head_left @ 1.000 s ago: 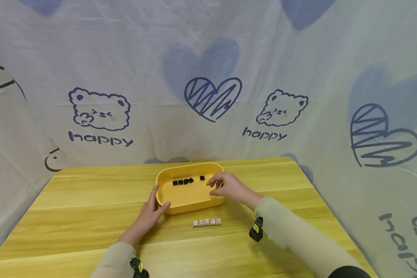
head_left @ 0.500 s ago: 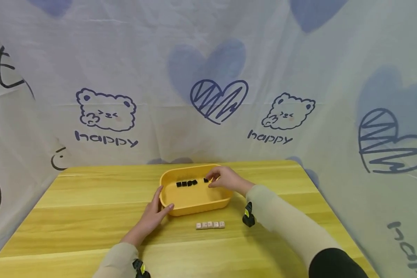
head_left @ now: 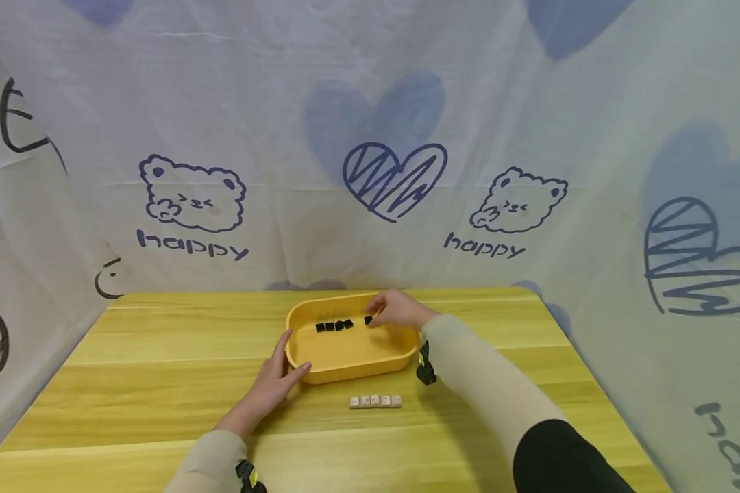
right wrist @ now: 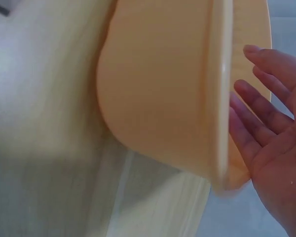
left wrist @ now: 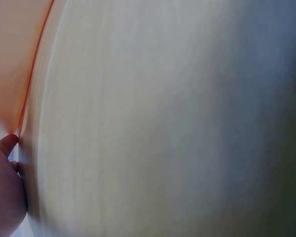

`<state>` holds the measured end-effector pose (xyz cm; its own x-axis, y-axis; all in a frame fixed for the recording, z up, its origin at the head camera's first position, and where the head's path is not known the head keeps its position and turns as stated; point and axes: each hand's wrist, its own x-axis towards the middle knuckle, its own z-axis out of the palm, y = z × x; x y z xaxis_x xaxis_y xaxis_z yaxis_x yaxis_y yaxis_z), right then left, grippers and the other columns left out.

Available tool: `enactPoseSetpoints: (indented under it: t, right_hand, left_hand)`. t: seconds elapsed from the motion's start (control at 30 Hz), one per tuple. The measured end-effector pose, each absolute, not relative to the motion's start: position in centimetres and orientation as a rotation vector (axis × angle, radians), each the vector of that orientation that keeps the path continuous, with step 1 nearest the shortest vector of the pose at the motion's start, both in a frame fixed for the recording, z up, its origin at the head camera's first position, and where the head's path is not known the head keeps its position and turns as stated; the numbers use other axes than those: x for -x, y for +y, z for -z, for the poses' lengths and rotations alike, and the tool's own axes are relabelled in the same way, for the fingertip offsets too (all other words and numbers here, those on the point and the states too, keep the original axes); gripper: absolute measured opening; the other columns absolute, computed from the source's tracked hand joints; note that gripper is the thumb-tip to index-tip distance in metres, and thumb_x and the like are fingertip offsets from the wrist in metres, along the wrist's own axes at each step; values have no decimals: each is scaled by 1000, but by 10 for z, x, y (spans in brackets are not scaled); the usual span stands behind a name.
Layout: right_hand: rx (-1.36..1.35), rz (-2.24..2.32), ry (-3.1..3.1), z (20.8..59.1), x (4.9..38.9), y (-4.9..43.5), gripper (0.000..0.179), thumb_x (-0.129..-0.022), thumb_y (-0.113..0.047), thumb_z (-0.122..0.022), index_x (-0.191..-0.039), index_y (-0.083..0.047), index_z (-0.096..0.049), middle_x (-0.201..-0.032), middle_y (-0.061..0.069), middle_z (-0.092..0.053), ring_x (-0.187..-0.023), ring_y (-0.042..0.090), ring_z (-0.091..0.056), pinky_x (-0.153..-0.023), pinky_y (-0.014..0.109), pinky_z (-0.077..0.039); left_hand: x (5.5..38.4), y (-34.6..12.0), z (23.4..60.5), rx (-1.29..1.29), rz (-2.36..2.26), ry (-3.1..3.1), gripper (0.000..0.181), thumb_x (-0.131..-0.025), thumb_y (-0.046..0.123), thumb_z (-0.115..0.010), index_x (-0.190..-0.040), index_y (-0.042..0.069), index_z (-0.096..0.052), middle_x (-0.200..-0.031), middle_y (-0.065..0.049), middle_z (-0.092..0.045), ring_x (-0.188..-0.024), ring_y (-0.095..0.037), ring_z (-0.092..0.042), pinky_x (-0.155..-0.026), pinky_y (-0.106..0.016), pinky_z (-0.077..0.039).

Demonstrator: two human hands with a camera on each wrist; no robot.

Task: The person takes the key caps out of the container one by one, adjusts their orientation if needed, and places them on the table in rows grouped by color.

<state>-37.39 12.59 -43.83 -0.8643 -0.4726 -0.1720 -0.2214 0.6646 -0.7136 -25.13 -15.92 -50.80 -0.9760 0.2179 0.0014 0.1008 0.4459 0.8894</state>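
My left hand (head_left: 271, 380) rests against the left end of a shallow yellow tray (head_left: 345, 374), fingers along its side and thumb at the near rim. The right hand (head_left: 401, 309) reaches over the tray's right end with its fingers down inside. At its fingertips lies a single black keycap (head_left: 368, 320), partly hidden. In the right wrist view the fingers are loosely bent and apart, holding nothing that shows. Several more black keycaps (head_left: 329, 326) form a row farther left in the tray.
Several white keycaps (head_left: 375, 401) with small markings stand in a row on the yellow wood-grain table (head_left: 179, 370), in front of the tray. A pale printed cloth (head_left: 284, 226) hangs behind the table and along its sides.
My right hand has moved left and farther into the tray, down to the lone black keycap. The left hand keeps its place at the tray. The head view has shifted slightly.
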Motion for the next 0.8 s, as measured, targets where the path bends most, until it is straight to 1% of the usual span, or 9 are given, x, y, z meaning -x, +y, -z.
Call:
enactPoseSetpoints:
  t: [0.13,0.23,0.4,0.6,0.8]
  right_hand:
    - [535,989,2517,436,376,121,35,-87,-11,-74,-120,-3,-67,-121,8,-65,-111,23,-58,-97,37,-47]
    - [527,958,2515,436,376,116,36,-86,-8,-75,-121,-2,-67,-122,9,-64,-115,24,-57,-100,38,-45]
    - [527,853,2542,441,379,110,39,-84,-5,-77,-121,-3,-67,-123,9,-64,-116,25,-57,-101,36,-44]
    - [538,794,2549,450,384,107,36,-81,1,-77,-116,-5,-70,-116,5,-67,-111,22,-59,-95,33,-48]
    - [584,677,2564,454,386,106,37,-77,6,-78,-110,-12,-75,-108,-1,-69,-102,17,-61,-85,28,-51]
  left_hand:
    - [251,-160,508,-277,-1563,2576,86,-98,39,-57,-158,15,0,-159,-26,-7,-144,-44,-6,-114,-57,-8]
    - [250,-160,508,-275,-1563,2572,86,-98,40,-58,-158,16,0,-159,-25,-7,-144,-44,-6,-114,-58,-7]
    - [250,-159,511,-265,-1561,2573,86,-98,40,-58,-158,16,-1,-159,-25,-8,-143,-45,-5,-113,-60,-6]
    - [250,-158,513,-255,-1543,2595,87,-97,42,-59,-158,16,-2,-159,-24,-6,-143,-47,-4,-112,-63,-5]
    - [251,-160,513,-266,-1542,2610,87,-97,41,-59,-158,14,-3,-159,-23,-7,-143,-46,-5,-112,-62,-5]
